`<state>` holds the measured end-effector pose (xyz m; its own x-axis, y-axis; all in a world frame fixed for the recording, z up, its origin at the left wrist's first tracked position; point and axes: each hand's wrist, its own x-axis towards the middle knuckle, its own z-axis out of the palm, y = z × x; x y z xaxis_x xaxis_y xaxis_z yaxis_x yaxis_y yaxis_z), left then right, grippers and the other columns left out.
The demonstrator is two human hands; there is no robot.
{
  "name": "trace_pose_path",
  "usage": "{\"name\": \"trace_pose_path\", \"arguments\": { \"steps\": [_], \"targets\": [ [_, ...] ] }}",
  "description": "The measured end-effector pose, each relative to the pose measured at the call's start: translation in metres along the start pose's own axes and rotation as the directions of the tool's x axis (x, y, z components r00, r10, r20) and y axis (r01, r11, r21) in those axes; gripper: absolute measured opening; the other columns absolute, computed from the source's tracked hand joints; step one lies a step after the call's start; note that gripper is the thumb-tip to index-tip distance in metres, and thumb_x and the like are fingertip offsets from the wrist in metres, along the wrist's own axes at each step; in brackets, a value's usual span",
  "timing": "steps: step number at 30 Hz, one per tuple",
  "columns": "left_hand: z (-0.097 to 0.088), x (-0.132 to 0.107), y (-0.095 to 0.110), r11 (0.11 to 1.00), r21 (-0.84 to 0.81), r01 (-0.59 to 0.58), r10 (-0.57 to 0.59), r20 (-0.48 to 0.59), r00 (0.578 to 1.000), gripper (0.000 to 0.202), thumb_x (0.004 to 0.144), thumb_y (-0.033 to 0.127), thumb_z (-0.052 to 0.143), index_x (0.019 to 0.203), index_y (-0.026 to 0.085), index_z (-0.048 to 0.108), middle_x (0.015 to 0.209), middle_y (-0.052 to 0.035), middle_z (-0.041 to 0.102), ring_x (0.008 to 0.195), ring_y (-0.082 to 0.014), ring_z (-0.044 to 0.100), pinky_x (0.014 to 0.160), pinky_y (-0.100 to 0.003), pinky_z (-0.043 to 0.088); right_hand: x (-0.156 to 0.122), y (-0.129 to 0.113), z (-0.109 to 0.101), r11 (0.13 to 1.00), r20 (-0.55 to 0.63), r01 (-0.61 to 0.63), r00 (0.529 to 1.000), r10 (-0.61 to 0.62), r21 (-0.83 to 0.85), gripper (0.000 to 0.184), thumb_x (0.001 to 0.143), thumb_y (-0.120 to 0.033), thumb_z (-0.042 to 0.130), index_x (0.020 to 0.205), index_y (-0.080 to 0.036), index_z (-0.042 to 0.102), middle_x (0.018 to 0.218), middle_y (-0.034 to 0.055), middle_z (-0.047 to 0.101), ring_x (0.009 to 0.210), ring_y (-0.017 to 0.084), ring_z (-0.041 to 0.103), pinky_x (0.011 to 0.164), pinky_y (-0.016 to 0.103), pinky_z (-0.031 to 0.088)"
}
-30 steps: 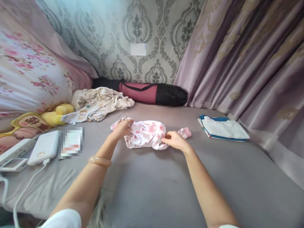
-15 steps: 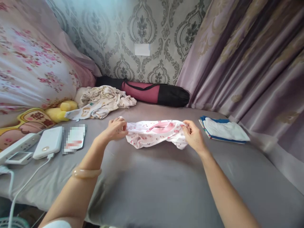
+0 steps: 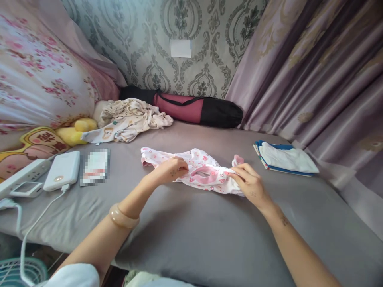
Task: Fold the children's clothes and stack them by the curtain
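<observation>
A small white baby garment (image 3: pixel 199 159) with a pink and red print and a pink-trimmed neckline lies partly spread on the grey bed sheet (image 3: pixel 191 231). My left hand (image 3: pixel 172 170) pinches its fabric just left of the neck opening. At the garment's right side my right hand (image 3: pixel 249 181) has fingers closed on the shoulder edge. One sleeve stretches out to the left, past my left hand. A pink cuff pokes up beside my right fingers. Some fabric under both hands is hidden.
Folded blue and white clothes (image 3: pixel 284 158) lie at right. Crumpled clothes (image 3: pixel 131 119) sit back left, before a maroon and black long bag (image 3: pixel 185 107). At left are a white power bank (image 3: pixel 62 170), a power strip (image 3: pixel 25 175) and a blurred flat object (image 3: pixel 95 166).
The garment has come down onto the sheet and its left sleeve now spreads out. My left hand has shifted right, toward the neckline; my right hand has moved slightly right and lower.
</observation>
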<state>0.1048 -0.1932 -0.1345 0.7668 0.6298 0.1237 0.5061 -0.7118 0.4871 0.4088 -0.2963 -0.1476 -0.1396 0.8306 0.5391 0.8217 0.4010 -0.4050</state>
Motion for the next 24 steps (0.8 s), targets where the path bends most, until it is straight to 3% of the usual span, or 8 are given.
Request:
{"name": "trace_pose_path", "arguments": {
  "steps": [3, 7, 11, 15, 17, 20, 24],
  "targets": [
    [0.013, 0.004, -0.010, 0.994, 0.098, 0.043, -0.046, 0.023, 0.999, 0.021, 0.083, 0.028, 0.054, 0.094, 0.015, 0.068, 0.094, -0.0098, 0.065, 0.090, -0.0221, 0.058, 0.077, -0.030, 0.043, 0.000, 0.002, 0.002, 0.999, 0.001, -0.038, 0.999, 0.038, -0.018, 0.023, 0.093, -0.035, 0.052, 0.107, -0.022, 0.065, 0.099, 0.0077, 0.061, 0.086, 0.018, 0.062, 0.079, 0.029, 0.048],
    [0.014, -0.002, -0.019, 0.994, 0.102, 0.041, -0.052, 0.107, 0.993, 0.021, 0.082, 0.032, 0.056, 0.091, 0.018, 0.068, 0.090, -0.0073, 0.064, 0.088, -0.0214, 0.057, 0.079, -0.030, 0.042, 0.000, 0.004, 0.000, 0.998, 0.013, -0.062, 0.998, 0.062, 0.011, 0.022, 0.092, -0.035, 0.054, 0.107, -0.023, 0.065, 0.099, 0.0068, 0.063, 0.090, 0.019, 0.063, 0.083, 0.030, 0.048],
    [0.007, -0.005, -0.018, 0.996, 0.078, 0.049, -0.061, 0.153, 0.986, 0.023, 0.083, 0.035, 0.052, 0.077, 0.018, 0.068, 0.078, -0.0036, 0.065, 0.075, -0.0174, 0.056, 0.081, -0.031, 0.040, 0.005, 0.001, -0.006, 0.998, 0.084, -0.058, 0.995, 0.056, 0.018, 0.024, 0.094, -0.033, 0.050, 0.108, -0.022, 0.066, 0.096, 0.0065, 0.062, 0.087, 0.018, 0.063, 0.081, 0.029, 0.049],
    [-0.012, -0.005, -0.015, 0.992, -0.026, 0.121, -0.115, 0.157, 0.981, 0.026, 0.081, 0.039, 0.054, 0.075, 0.019, 0.069, 0.073, -0.0024, 0.067, 0.066, -0.0153, 0.057, 0.069, -0.026, 0.042, 0.011, 0.000, -0.014, 0.998, 0.124, -0.057, 0.991, 0.058, -0.010, 0.021, 0.093, -0.031, 0.050, 0.103, -0.022, 0.067, 0.096, 0.0069, 0.063, 0.095, 0.020, 0.063, 0.086, 0.030, 0.048],
    [-0.026, -0.006, -0.015, 0.989, -0.053, 0.139, -0.132, 0.115, 0.984, 0.026, 0.081, 0.041, 0.054, 0.078, 0.020, 0.069, 0.077, -0.0027, 0.068, 0.068, -0.0156, 0.059, 0.066, -0.025, 0.043, 0.014, 0.002, -0.019, 0.998, 0.118, -0.052, 0.992, 0.054, -0.019, 0.018, 0.092, -0.031, 0.051, 0.097, -0.022, 0.066, 0.097, 0.0068, 0.064, 0.102, 0.021, 0.061, 0.091, 0.032, 0.046],
    [-0.049, -0.006, -0.015, 0.990, -0.040, 0.136, -0.138, -0.059, 0.989, 0.027, 0.081, 0.044, 0.054, 0.081, 0.021, 0.067, 0.081, -0.0034, 0.067, 0.068, -0.0153, 0.060, 0.062, -0.023, 0.045, 0.023, 0.004, -0.028, 0.998, 0.104, -0.043, 0.993, 0.047, -0.036, 0.017, 0.093, -0.031, 0.050, 0.097, -0.022, 0.064, 0.099, 0.0062, 0.066, 0.100, 0.021, 0.062, 0.088, 0.030, 0.046],
    [-0.072, 0.002, -0.004, 0.948, -0.152, 0.281, -0.308, -0.202, 0.930, 0.031, 0.085, 0.047, 0.047, 0.096, 0.022, 0.060, 0.061, 0.0006, 0.062, 0.041, -0.0117, 0.051, 0.043, -0.021, 0.038, 0.050, -0.002, -0.043, 0.992, 0.043, -0.055, 0.997, 0.060, -0.113, 0.022, 0.095, -0.035, 0.044, 0.102, -0.024, 0.062, 0.092, 0.0044, 0.068, 0.081, 0.018, 0.063, 0.073, 0.028, 0.045]
  ]
}}
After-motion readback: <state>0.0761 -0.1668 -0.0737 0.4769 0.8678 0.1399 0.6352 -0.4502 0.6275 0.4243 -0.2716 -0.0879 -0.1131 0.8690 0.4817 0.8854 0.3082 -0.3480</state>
